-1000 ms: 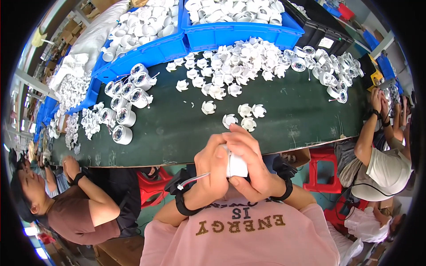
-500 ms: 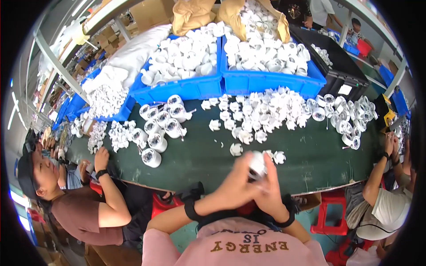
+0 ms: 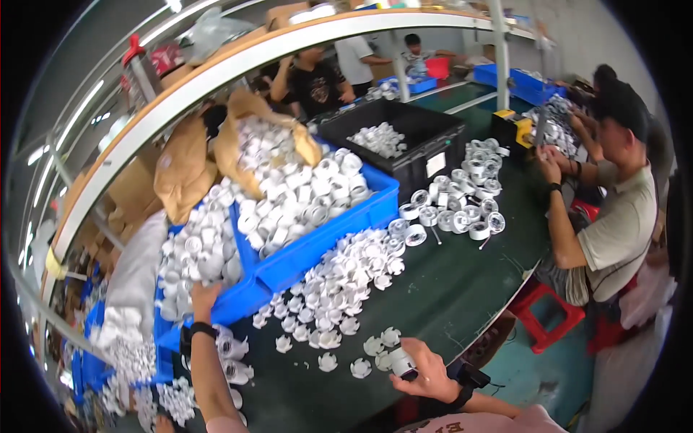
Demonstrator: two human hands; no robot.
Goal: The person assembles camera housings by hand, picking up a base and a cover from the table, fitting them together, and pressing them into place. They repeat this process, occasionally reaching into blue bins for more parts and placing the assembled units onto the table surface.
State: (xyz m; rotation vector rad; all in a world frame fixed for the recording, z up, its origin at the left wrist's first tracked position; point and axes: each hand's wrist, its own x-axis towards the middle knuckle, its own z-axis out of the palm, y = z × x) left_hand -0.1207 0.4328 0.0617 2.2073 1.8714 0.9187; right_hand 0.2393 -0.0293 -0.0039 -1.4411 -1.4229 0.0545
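My right hand grips a white cylindrical housing with a dark end, low above the green table. Beside it lie several white petal-shaped plastic pieces. My left arm stretches away to the left, and my left hand is at the near wall of the left blue bin, touching or close to the white cup-shaped parts in it; its fingertips are too small and partly hidden to read. A heap of white petal-shaped pieces spreads along the front of the right blue bin.
A black crate stands behind assembled round lamps with clear fronts. Brown sacks lean behind the bins, under a shelf beam. On the right a co-worker sits near a red stool.
The view has swung to the right. My left hand has left the white housing and reached out to the left blue bin. My right hand keeps the housing.
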